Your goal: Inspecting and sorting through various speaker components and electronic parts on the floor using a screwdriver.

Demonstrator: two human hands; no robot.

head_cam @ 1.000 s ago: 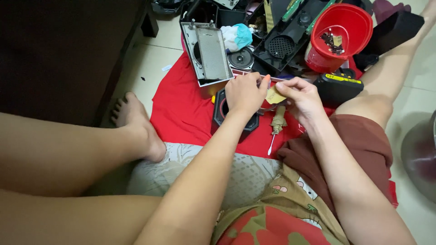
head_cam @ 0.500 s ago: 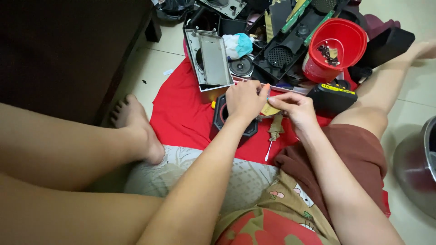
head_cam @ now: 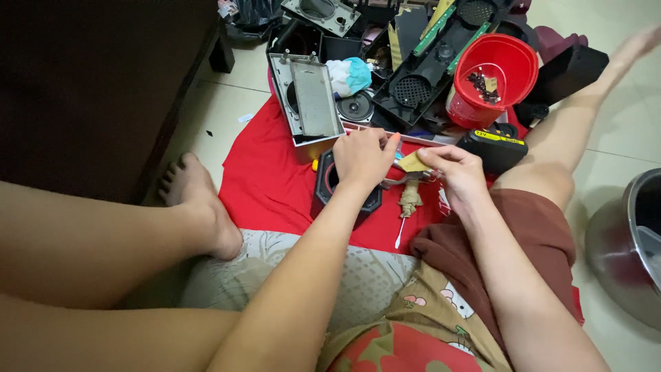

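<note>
My left hand [head_cam: 361, 158] lies curled over a black hexagonal speaker frame [head_cam: 323, 196] on the red cloth [head_cam: 268, 165]. Its fingertips meet a small tan piece [head_cam: 413, 162]. My right hand [head_cam: 460, 173] pinches that tan piece between thumb and fingers. A grey metal tool [head_cam: 394, 182] pokes out from under my left palm; whether the hand grips it is hidden. A dirty-handled screwdriver [head_cam: 407, 207] lies just below both hands, with its tip pointing toward me.
An opened grey speaker box [head_cam: 310, 103], a round speaker driver [head_cam: 357, 107], black grille panels [head_cam: 420, 76] and a red bucket [head_cam: 506, 48] of small parts crowd the far side. A yellow-and-black tool [head_cam: 496, 146] lies at the right. A steel pot [head_cam: 630, 241] stands far right, dark furniture [head_cam: 89, 89] left.
Both hands stay together at the tan piece. The view has shifted slightly, so everything sits a little lower in the frame.
</note>
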